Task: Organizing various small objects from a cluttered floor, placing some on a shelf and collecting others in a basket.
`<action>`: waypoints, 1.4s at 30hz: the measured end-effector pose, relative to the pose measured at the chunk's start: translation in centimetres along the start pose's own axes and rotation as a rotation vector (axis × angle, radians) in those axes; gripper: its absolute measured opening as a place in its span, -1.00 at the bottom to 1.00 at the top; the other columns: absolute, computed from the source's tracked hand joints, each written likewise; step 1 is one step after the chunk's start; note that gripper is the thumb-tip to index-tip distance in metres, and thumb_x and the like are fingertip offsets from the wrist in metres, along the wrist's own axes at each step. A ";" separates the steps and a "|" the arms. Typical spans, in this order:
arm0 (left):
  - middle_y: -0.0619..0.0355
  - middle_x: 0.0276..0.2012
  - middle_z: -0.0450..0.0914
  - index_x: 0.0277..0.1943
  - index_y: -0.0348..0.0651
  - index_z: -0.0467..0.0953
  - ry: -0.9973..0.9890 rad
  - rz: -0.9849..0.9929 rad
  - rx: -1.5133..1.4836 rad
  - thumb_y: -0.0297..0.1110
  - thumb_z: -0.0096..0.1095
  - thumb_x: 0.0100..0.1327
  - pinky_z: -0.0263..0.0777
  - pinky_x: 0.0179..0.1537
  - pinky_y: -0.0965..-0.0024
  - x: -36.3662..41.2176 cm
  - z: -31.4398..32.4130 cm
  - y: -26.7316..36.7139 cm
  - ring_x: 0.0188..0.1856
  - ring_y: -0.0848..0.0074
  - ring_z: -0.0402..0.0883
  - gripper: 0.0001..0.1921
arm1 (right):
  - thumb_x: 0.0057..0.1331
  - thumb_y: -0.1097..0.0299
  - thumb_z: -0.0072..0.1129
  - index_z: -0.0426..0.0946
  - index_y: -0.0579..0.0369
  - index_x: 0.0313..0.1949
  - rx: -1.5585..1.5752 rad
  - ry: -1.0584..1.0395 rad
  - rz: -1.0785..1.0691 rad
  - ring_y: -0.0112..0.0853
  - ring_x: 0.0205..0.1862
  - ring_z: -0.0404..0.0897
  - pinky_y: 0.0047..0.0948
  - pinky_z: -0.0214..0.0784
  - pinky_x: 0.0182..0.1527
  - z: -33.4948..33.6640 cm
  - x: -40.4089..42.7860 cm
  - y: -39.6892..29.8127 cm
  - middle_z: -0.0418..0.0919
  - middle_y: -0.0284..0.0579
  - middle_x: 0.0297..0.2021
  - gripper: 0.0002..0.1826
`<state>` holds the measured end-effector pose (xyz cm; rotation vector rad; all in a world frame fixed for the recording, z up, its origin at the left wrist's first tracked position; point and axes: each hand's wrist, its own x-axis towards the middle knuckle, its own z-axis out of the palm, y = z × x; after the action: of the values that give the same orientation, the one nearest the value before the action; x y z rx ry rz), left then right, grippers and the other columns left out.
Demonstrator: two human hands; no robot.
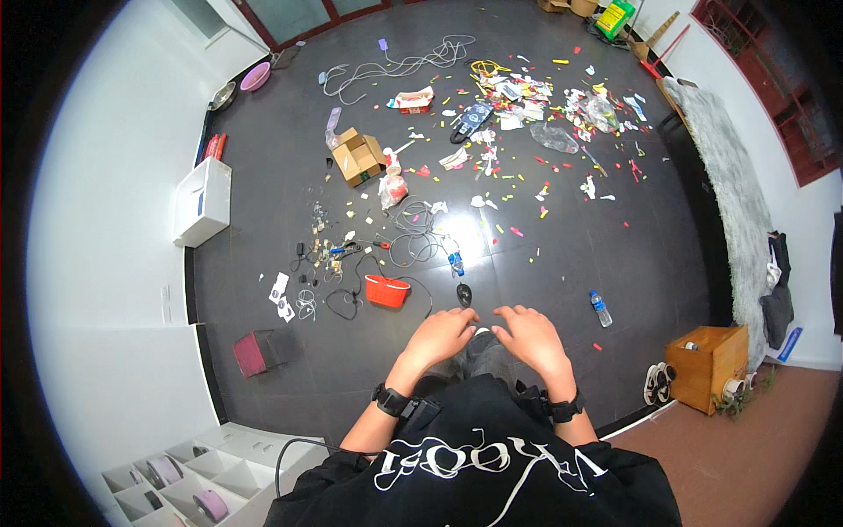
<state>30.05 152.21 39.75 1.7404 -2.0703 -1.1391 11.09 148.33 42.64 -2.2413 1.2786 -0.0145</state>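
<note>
My left hand [442,334] and my right hand [531,336] hang in front of my body, above my legs. Both are empty, with loosely bent fingers, and a gap separates them. Just beyond my left fingertips a small black rounded object [464,295], perhaps a computer mouse, lies on the dark tiled floor [632,250]. Behind it is a clear and blue plastic item [456,262], possibly a crushed bottle. A red plastic basket [387,293] stands to the left. On the right lies a plastic water bottle [600,308] with a blue cap.
Cables [418,237], an open cardboard box [359,158] and small parts litter the left floor. Paper scraps [517,92] and plastic bags [554,138] spread farther back. A maroon box [250,356] stands left, a wooden cabinet [705,369] right, white shelving [230,474] behind left.
</note>
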 end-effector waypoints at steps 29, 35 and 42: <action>0.00 -0.21 0.55 -0.05 -0.10 0.43 0.313 -0.378 -0.091 -0.25 0.03 0.22 0.36 -0.07 0.16 -10.3 0.7 -5.0 -0.13 0.12 0.52 -0.74 | 0.20 0.18 0.09 0.48 0.04 -0.10 -0.162 -0.344 -0.459 -0.13 -0.18 0.52 -0.22 0.35 -0.11 3.7 7.3 -7.9 0.54 -0.04 -0.28 -0.67; -0.01 -0.17 0.55 -0.09 -0.15 0.45 0.392 -0.463 -0.220 -0.31 0.01 0.23 0.37 -0.06 0.15 -13.2 1.5 -7.4 -0.11 0.13 0.52 -0.77 | 0.21 0.19 0.08 0.47 0.05 -0.08 -0.223 -0.412 -0.465 -0.12 -0.16 0.52 -0.20 0.35 -0.09 4.4 7.7 -9.9 0.54 -0.03 -0.27 -0.67; -0.02 -0.17 0.54 -0.07 -0.17 0.42 0.350 -0.288 -0.380 -0.33 -0.10 0.28 0.34 -0.03 0.19 -13.7 0.6 -11.8 -0.05 0.14 0.48 -0.77 | 0.21 0.21 0.06 0.49 0.11 -0.10 -0.239 -0.379 -0.340 -0.12 -0.13 0.51 -0.22 0.34 -0.07 4.7 8.6 -11.6 0.54 -0.01 -0.25 -0.67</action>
<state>42.40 164.87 35.80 1.9115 -1.3368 -1.1117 26.29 148.22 41.91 -2.4850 0.7224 0.4355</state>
